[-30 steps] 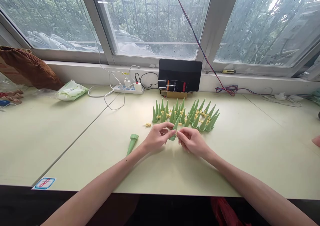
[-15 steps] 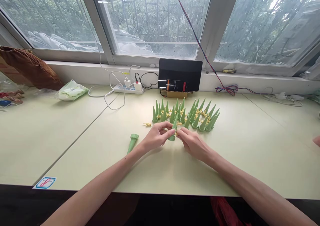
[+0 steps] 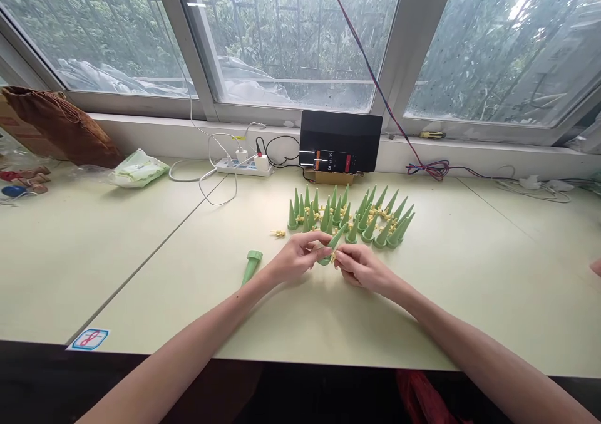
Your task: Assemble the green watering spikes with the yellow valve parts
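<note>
My left hand [image 3: 295,258] grips a green plastic cone [image 3: 330,247] by its wide end, tip tilted up and to the right. My right hand [image 3: 362,266] is closed in a pinch at the cone's base, where a small yellow piece shows between the fingers. Just behind both hands stands a cluster of several green cones [image 3: 350,214] with small yellow parts scattered among them. One finished green spike [image 3: 250,267] lies on the pale table [image 3: 141,267] to the left of my left hand. A loose yellow part [image 3: 278,232] lies near the cluster.
A black tablet [image 3: 340,138] with a phone timer leans against the window sill. A power strip [image 3: 244,166] with white cables lies left of it. A brown bag [image 3: 61,126] and a green packet [image 3: 139,168] sit far left. Another person's fingertip [image 3: 596,266] shows at the right edge.
Both hands stay at the cone. Its tip has tilted further to the right, and my right hand has closed in tighter at the cone's base.
</note>
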A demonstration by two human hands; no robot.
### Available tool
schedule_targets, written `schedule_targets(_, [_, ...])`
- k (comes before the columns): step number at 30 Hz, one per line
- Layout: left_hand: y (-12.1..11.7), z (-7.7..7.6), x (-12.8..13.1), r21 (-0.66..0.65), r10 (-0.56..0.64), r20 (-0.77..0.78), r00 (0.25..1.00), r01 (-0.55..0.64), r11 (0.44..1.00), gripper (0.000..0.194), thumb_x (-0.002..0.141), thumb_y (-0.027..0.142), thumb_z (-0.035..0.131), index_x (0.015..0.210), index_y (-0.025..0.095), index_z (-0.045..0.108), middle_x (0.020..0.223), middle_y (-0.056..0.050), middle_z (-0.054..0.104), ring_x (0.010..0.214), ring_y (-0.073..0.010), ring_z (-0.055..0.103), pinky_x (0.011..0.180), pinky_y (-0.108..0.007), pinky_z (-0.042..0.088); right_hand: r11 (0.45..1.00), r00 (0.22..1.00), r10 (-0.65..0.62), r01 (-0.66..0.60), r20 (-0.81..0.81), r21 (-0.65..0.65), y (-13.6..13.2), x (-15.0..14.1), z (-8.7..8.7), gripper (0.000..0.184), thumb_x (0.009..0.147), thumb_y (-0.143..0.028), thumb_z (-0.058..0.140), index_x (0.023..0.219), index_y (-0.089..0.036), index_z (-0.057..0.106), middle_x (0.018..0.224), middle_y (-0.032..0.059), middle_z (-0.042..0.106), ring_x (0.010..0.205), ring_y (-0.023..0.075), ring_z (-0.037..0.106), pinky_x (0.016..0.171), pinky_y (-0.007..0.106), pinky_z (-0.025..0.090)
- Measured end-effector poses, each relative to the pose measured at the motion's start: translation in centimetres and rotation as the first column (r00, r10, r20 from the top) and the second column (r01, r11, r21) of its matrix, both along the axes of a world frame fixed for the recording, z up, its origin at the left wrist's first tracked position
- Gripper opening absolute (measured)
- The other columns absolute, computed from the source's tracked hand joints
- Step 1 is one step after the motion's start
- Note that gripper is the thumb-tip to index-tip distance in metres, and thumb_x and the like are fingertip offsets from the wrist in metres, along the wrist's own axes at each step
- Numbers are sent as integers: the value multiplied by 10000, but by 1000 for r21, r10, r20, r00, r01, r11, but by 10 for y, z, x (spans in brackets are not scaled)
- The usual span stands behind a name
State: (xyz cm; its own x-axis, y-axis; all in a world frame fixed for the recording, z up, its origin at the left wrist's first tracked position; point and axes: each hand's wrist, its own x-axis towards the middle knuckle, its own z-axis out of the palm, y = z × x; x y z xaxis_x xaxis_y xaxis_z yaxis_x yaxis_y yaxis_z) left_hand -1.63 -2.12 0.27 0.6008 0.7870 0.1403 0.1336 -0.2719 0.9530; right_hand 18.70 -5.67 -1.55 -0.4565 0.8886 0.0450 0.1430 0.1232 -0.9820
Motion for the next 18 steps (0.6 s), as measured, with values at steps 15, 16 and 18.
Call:
schedule_targets(15, [-2, 4, 3, -37, 81, 40, 996, -79, 996, 300, 883, 441, 637, 951, 149, 626, 635, 30, 523, 453, -54, 406, 424, -198, 346, 996, 994, -70, 65, -81, -68, 0, -3, 1, 403, 996, -494, 461, 725, -197, 489, 546, -65, 392, 389, 82, 386, 374, 221, 297])
schedule_targets(16, [-3, 4, 3, -44, 99, 41, 994, -97, 994, 303, 883, 447, 638, 953, 153, 616, 632, 36, 516, 443, -53, 408, 418, -197, 344, 988, 992, -124, 124, -7, 93, -1, -4, 0, 374, 1006, -455, 457, 743, -194, 507, 570, -45, 454, 421, 89, 419, 416, 232, 343])
schedule_targets(18, [-2, 3, 2, -53, 123, 39, 992, -121, 991, 307, 887, 456, 632, 963, 160, 602, 652, 38, 521, 426, -49, 417, 410, -197, 349, 921, 973, -213, 169, 90, 351, -2, -5, -1, 278, 1011, -380, 463, 836, -188, 562, 668, -1, 565, 497, 105, 479, 501, 250, 409])
